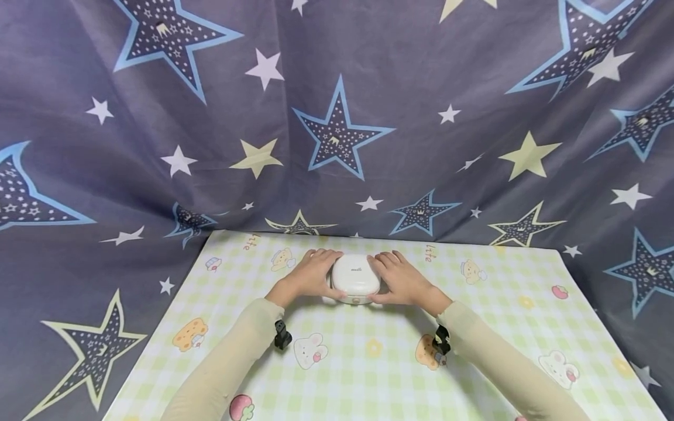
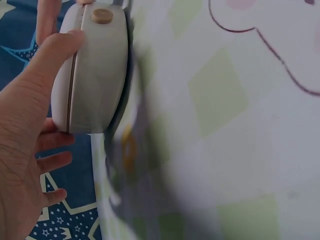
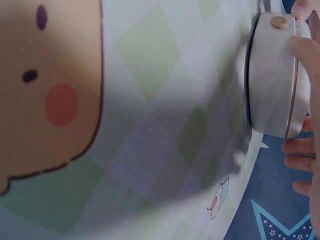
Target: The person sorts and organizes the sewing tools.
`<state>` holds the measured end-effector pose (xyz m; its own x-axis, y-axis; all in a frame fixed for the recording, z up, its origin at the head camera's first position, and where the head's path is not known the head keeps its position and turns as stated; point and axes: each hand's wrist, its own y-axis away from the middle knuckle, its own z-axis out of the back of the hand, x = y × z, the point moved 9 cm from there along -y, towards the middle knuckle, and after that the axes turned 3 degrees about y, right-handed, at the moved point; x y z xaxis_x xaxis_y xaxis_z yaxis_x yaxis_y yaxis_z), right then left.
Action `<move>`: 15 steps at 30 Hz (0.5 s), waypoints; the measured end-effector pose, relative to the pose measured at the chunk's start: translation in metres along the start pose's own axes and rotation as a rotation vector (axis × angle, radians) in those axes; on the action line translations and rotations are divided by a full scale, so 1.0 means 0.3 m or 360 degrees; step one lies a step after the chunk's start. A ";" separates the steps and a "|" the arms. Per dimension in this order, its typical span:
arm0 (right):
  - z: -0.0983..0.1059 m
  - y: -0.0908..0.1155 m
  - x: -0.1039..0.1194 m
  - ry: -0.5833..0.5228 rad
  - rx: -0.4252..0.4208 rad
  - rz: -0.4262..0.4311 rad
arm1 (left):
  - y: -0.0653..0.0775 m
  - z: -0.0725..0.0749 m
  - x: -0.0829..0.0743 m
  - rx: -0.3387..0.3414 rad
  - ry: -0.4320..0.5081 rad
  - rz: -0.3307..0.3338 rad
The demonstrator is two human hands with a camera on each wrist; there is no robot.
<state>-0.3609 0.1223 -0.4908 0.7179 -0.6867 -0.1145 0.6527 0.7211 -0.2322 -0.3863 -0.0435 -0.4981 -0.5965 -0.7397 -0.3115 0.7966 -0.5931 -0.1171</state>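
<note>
A white rounded case (image 1: 356,273) with small dark lettering on its lid sits near the far middle of the table. My left hand (image 1: 312,275) holds its left side, fingers round the side and thumb at the front. On the right side, my right hand (image 1: 401,279) grips it the same way. In the left wrist view, the left thumb (image 2: 62,45) lies along the seam between lid and base, near a round tan button (image 2: 102,16). The right wrist view shows the right thumb (image 3: 304,52) by that seam too. The lid looks closed; the case's back is hidden.
A checked green-and-white tablecloth (image 1: 363,356) with printed cartoon figures covers the table. Behind it hangs a dark curtain (image 1: 400,146) with stars, close to the table's far edge. Black wrist mounts (image 1: 282,335) are strapped over the sleeves.
</note>
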 end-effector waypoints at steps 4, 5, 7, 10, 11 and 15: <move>0.014 0.004 0.006 0.0024 -0.0058 0.0006 | 0.007 -0.003 -0.012 -0.0035 -0.0038 -0.0039; 0.018 0.004 0.008 0.0030 -0.0072 0.0010 | 0.009 -0.004 -0.014 -0.0040 -0.0047 -0.0046; 0.024 0.005 0.012 0.0032 -0.0092 0.0018 | 0.010 -0.004 -0.019 -0.0053 -0.0051 -0.0061; 0.028 0.004 0.015 0.0044 -0.0101 0.0016 | 0.010 0.000 -0.026 -0.0087 -0.0056 -0.0090; 0.028 0.004 0.015 0.0049 -0.0100 0.0012 | 0.009 0.001 -0.027 -0.0091 -0.0063 -0.0092; 0.022 0.003 0.012 0.0050 -0.0093 -0.0004 | 0.008 0.004 -0.033 -0.0099 -0.0089 -0.0096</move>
<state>-0.3561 0.1209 -0.4851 0.7079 -0.6916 -0.1437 0.6384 0.7135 -0.2887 -0.3787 -0.0380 -0.4941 -0.6469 -0.7207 -0.2490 0.7624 -0.6177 -0.1929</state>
